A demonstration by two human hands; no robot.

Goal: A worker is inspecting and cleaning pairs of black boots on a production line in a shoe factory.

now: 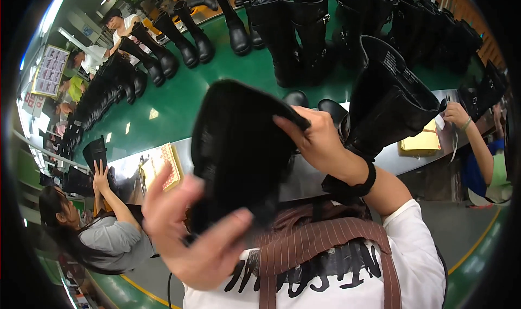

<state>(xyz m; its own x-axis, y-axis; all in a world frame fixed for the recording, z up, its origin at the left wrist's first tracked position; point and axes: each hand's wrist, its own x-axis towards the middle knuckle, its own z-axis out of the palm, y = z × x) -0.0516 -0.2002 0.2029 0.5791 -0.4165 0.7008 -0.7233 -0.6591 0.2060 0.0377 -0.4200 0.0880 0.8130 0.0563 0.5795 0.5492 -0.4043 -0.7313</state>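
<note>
A tall black boot point(239, 140) is held up in front of my chest, its wide shaft opening facing me and its inside dark. My right hand point(325, 143) pinches the rim of that opening, thumb inside and fingers outside. My left hand point(201, 238) is at the boot's lower left, thumb and fingers spread apart and smeared by motion; whether it touches the leather I cannot tell. Another tall black boot point(388, 100) stands just right of my right hand, its pale lining print facing up. The held boot's foot is hidden.
Black boots point(293, 32) stand in rows along the green table point(168, 105). A metal strip point(301, 178) edges its near side. Yellow pads point(168, 168) lie left and right point(420, 140). A co-worker point(108, 227) handles a boot at left; another person's hand point(457, 115) is at right.
</note>
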